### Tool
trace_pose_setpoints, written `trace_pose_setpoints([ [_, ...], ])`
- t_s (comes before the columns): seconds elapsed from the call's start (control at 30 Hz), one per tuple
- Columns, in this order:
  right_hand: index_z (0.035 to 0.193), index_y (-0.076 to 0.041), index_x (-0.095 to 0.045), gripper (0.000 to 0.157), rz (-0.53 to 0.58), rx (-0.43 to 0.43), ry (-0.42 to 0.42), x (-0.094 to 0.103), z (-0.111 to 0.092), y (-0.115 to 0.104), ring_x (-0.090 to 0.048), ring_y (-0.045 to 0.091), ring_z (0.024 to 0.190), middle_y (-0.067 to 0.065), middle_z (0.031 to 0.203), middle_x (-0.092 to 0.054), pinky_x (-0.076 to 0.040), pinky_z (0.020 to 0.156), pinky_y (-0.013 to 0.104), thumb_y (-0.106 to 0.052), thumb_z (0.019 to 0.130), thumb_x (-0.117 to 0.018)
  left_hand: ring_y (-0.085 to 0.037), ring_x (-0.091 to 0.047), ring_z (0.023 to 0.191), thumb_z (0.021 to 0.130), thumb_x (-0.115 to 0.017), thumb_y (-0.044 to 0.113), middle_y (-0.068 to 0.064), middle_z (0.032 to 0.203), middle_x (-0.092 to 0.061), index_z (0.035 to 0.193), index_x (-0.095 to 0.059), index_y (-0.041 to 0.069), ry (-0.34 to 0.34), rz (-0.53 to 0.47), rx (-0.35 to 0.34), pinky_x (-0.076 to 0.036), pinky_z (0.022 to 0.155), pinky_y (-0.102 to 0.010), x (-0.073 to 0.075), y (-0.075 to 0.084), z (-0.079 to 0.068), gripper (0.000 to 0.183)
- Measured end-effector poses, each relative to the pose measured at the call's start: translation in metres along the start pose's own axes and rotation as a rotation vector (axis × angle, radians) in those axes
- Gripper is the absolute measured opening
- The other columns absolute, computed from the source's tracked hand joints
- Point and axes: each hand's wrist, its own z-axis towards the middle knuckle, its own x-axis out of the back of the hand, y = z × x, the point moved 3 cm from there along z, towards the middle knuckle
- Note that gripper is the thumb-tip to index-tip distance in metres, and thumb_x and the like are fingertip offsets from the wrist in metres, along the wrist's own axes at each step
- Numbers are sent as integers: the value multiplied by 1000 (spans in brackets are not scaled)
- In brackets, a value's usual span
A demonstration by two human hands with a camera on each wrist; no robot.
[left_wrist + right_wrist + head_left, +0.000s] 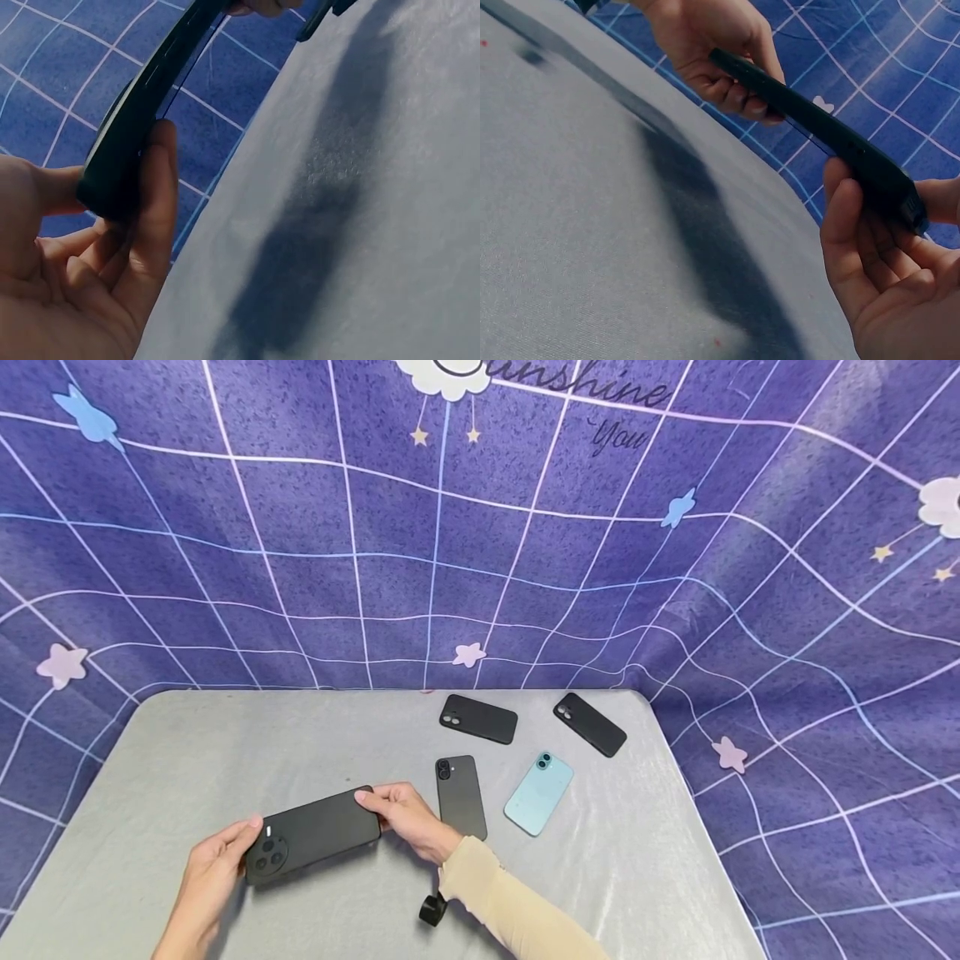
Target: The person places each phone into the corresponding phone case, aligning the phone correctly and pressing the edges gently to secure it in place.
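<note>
Clearly, the large black phone [318,833] is between the two hands at the lower left of the head view, lifted off the table [622,877] and tilted, its right end higher in the frame. The left hand [213,864] is at the end with the round camera bump; the right hand [411,817] is at the opposite end, near the middle of the frame.

Counting phones gives three: the held one, a dark grey phone [461,797] right of centre, partly covered by the right wrist, and a light blue phone [538,795] farther right. Phone cases number two, both black: one [480,720] above the grey phone, toward the back edge of the table, and another [591,724] to its right, lying slantwise. A small black strap piece [432,910] shows below the right wrist, beside the beige sleeve [517,893].

Each hand pinches its end of the large phone, thumb on one face and fingers on the other. The left wrist view shows this grip at the lower left, with the phone seen edge-on; the right wrist view shows the right hand's grip at the lower right. A dark shadow [300,232] falls across the table in both wrist views.
</note>
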Motion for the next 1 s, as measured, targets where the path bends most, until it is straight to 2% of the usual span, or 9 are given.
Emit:
trace_pose_setpoints([
  [0.1, 112, 15, -74, 37, 20, -13, -7, 0, 0, 0, -71, 3, 71, 10, 95, -81, -60, 71, 19, -21, 106, -67, 13, -60, 97, 112, -60, 37, 30, 99, -70, 124, -75, 12, 16, -72, -31, -51, 80, -6, 0, -2, -2, 32],
  [0.17, 111, 15, -74, 39, 39, -24, -16, -1, 0, 0, -72, 3, 71, 8, 93, -81, -60, 70, 19, -22, 106, -67, 11, -61, 96, 111, -63, 35, 26, 97, -73, 111, -77, 26, 23, -124, -35, -51, 80, -6, 0, -3, -3, 17],
  [0.23, 111, 16, -73, 41, 58, -37, -31, -1, 1, 1, -72, 4, 71, 5, 90, -80, -60, 69, 19, -24, 107, -67, 10, -62, 97, 110, -64, 34, 23, 97, -74, 107, -77, 30, 24, -149, -32, -51, 80, -6, 0, -3, -3, 14],
  [0.37, 114, 15, -73, 45, 64, -51, -59, -1, 1, 2, -72, 3, 70, 0, 84, -78, -60, 68, 19, -28, 108, -64, 14, -61, 99, 111, -62, 36, 24, 98, -75, 121, -77, 15, 25, -93, -17, -49, 83, -4, 0, -2, -3, 27],
  [0.53, 115, 15, -74, 44, 27, -31, -46, 0, 0, 2, -72, 3, 69, 7, 88, -80, -59, 65, 18, -27, 109, -63, 19, -57, 102, 112, -59, 40, 26, 99, -74, 137, -68, -4, 30, 6, -4, -42, 85, -3, -1, 0, -3, 51],
  [0.67, 115, 14, -74, 42, 17, -19, -34, 0, 0, 2, -72, 3, 71, 13, 94, -81, -60, 67, 19, -26, 109, -63, 21, -55, 102, 111, -61, 42, 30, 100, -72, 139, -66, -6, 55, 18, 0, -39, 85, -3, -3, 0, -4, 56],
  [0.8, 114, 13, -75, 41, 15, -7, -7, 0, 0, 3, -71, 3, 70, 9, 92, -81, -59, 69, 19, -25, 109, -63, 20, -54, 103, 110, -61, 44, 33, 101, -70, 141, -63, -9, 70, 20, -16, -39, 86, -2, -5, 1, -4, 61],
  [0.93, 113, 14, -75, 41, 14, -2, 17, 0, 0, 5, -69, 2, 68, 2, 85, -80, -57, 67, 18, -25, 108, -64, 22, -52, 103, 110, -59, 49, 35, 102, -68, 148, -56, -8, 45, 27, 36, -38, 90, -3, -8, -1, -4, 69],
  [1.0, 112, 15, -74, 42, 20, -2, 22, 0, 0, 6, -68, 1, 67, -3, 81, -77, -56, 66, 18, -25, 108, -64, 20, -56, 101, 110, -60, 48, 33, 102, -70, 150, -54, -8, 31, -11, 72, -43, 92, -4, -9, -2, -3, 70],
])
